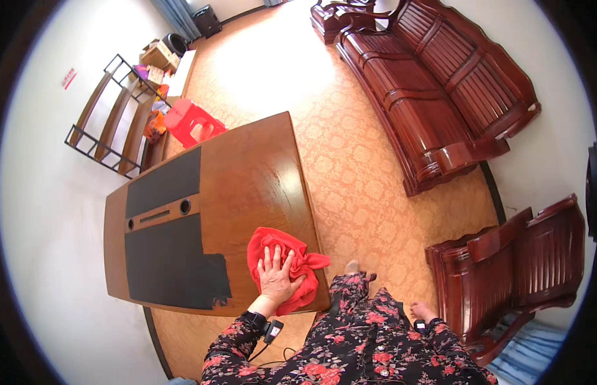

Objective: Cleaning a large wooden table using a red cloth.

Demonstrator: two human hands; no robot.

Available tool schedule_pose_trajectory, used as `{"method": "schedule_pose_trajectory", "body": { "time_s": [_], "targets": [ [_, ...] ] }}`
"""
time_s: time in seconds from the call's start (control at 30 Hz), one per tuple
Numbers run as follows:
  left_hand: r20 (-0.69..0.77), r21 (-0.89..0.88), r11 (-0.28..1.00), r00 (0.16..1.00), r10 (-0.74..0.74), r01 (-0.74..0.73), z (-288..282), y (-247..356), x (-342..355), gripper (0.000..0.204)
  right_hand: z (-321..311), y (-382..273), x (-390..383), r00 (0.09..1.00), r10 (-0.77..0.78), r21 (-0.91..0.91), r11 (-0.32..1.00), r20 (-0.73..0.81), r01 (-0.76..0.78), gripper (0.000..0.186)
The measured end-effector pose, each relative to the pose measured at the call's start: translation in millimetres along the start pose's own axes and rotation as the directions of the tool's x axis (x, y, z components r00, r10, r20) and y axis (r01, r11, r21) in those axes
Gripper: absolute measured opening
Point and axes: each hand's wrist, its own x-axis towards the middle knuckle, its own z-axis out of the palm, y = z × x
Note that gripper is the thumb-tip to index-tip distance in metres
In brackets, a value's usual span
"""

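Note:
My left hand (275, 276) lies with fingers spread on a crumpled red cloth (263, 240), pressing it on the near right part of a brown wooden table (247, 167). The table has dark inset panels (167, 263) with two round holes and a slot between them. My right hand (423, 311) hangs low at my right side, near a dark red wooden chair, its fingers loosely bent and apart, with no object visible in them.
A long wooden bench (427, 96) runs along the right wall, with the chair (478, 282) nearer. Beyond the table stand a red plastic stool (186, 119), a metal-framed shelf (106, 122) and piled cartons (159, 54). Patterned orange floor (343, 212) lies between table and bench.

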Motion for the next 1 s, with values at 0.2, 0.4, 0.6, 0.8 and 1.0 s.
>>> {"method": "schedule_pose_trajectory", "body": {
  "time_s": [0.2, 0.4, 0.6, 0.8, 1.0],
  "targets": [
    [-0.089, 0.000, 0.996, 0.992, -0.088, 0.089, 0.1, 1.4, 47.8, 0.074, -53.7, -114.7, 5.4, 0.979, -0.197, -0.395, 0.897, 0.045, 0.199, 0.020],
    [-0.200, 0.005, 0.983, 0.963, -0.179, 0.184, 3.8, -21.4, 136.8, 0.069, -93.7, -175.0, 30.3, 0.991, -0.136, -0.305, 0.944, 0.002, 0.130, 0.029],
    [-0.246, 0.007, 0.943, 0.915, -0.320, 0.332, 7.4, -59.0, 236.7, 0.068, -109.9, -263.4, 56.3, 0.975, -0.109, -0.435, 0.882, 0.191, 0.184, 0.027],
    [-0.274, 0.025, 0.888, 0.857, -0.436, 0.459, 9.0, -93.0, 322.4, 0.070, -107.6, -392.4, 67.1, 0.981, -0.110, -0.401, 0.901, 0.159, 0.166, 0.028],
    [-0.165, -0.009, 0.682, 0.672, -0.722, 0.731, 11.6, -119.9, 396.8, 0.072, -75.8, -472.2, 132.8, 0.919, -0.258, -0.512, 0.769, 0.298, 0.382, 0.033]
  ]
}}
